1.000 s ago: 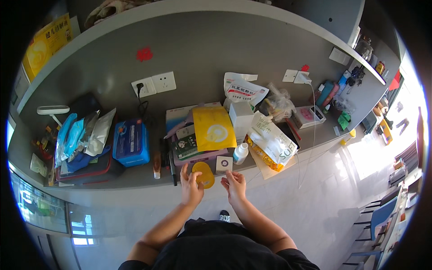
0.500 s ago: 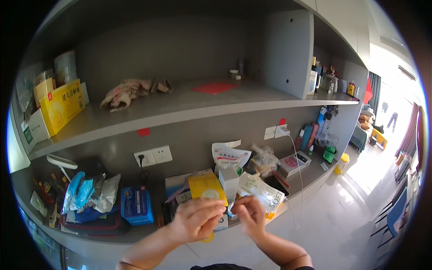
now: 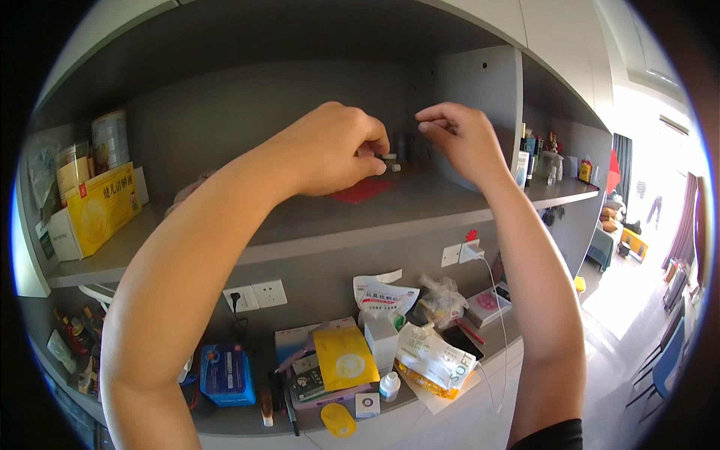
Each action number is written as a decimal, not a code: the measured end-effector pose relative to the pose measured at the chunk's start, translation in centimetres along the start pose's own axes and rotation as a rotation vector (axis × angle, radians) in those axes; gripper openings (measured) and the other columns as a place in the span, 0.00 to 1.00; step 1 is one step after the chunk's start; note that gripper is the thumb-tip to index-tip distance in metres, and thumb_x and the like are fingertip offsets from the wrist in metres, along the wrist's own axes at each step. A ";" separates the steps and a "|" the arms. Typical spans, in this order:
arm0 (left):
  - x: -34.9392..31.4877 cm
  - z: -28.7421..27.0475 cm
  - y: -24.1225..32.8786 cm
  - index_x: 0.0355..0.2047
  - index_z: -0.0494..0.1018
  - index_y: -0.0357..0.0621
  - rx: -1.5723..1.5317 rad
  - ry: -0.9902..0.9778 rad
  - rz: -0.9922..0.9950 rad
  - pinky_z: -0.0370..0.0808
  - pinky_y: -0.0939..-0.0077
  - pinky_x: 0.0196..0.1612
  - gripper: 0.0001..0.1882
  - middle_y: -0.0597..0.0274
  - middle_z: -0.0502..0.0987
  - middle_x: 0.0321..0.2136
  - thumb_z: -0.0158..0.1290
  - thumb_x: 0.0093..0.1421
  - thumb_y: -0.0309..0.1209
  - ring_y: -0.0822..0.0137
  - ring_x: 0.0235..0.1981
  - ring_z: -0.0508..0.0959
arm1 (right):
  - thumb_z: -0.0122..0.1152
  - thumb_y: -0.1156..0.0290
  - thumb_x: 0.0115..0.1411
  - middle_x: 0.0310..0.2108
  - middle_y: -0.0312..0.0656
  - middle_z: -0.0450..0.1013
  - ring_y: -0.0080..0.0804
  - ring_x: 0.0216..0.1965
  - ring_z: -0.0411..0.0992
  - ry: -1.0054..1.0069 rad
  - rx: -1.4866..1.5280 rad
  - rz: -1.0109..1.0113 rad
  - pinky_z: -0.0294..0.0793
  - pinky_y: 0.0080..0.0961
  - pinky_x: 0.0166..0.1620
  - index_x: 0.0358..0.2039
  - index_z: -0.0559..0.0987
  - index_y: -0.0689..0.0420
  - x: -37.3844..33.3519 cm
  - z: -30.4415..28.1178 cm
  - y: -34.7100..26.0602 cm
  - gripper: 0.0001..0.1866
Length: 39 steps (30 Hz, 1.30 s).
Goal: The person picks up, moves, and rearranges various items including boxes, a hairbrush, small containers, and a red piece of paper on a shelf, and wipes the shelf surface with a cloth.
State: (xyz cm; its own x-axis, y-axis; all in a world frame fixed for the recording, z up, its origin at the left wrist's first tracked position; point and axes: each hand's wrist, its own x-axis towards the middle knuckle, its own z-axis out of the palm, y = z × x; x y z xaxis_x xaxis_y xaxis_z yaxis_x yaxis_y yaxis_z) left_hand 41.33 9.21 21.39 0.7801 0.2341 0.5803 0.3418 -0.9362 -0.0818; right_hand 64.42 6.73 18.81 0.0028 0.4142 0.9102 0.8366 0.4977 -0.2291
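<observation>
Grey shelf (image 3: 315, 225) above cluttered worktop (image 3: 450, 405) | small vial (image 3: 388, 159) is pinched in left hand (image 3: 334, 150) fingers | right hand (image 3: 461, 139) fingers are pinched together, contents not discernible.

shelf (image 3: 315, 225): matt grey board, smooth, no shine
counter (image 3: 450, 390): the same matt grey, smooth
yellow box (image 3: 101, 210): printed cardboard, slight sheen
yellow pouch (image 3: 343, 356): glossy plastic or foil
white bag (image 3: 431, 358): crinkled, shiny plastic film
blue pack (image 3: 223, 373): glossy plastic wrap
small bottle (image 3: 389, 385): smooth white plastic
wall sockets (image 3: 255, 295): smooth white plastic, faint gloss
tin (image 3: 111, 139): looks like metal, dull shine
</observation>
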 end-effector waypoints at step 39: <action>16.6 18.8 -18.6 0.54 0.65 0.39 -0.028 -0.383 -0.170 0.65 0.60 0.56 0.20 0.44 0.69 0.52 0.44 0.62 0.28 0.47 0.54 0.68 | 0.61 0.73 0.49 0.46 0.47 0.74 0.42 0.46 0.73 -1.047 -0.760 0.360 0.74 0.35 0.46 0.45 0.78 0.56 12.1 11.0 11.7 0.19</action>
State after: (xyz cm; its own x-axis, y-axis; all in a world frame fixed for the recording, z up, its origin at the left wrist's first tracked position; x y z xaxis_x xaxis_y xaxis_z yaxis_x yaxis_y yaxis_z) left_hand 57.76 35.46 17.34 0.8542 0.4612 0.2401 0.4719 -0.8815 0.0144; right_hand 68.23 25.92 23.32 0.1538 0.9855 0.0721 0.9735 -0.1636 0.1597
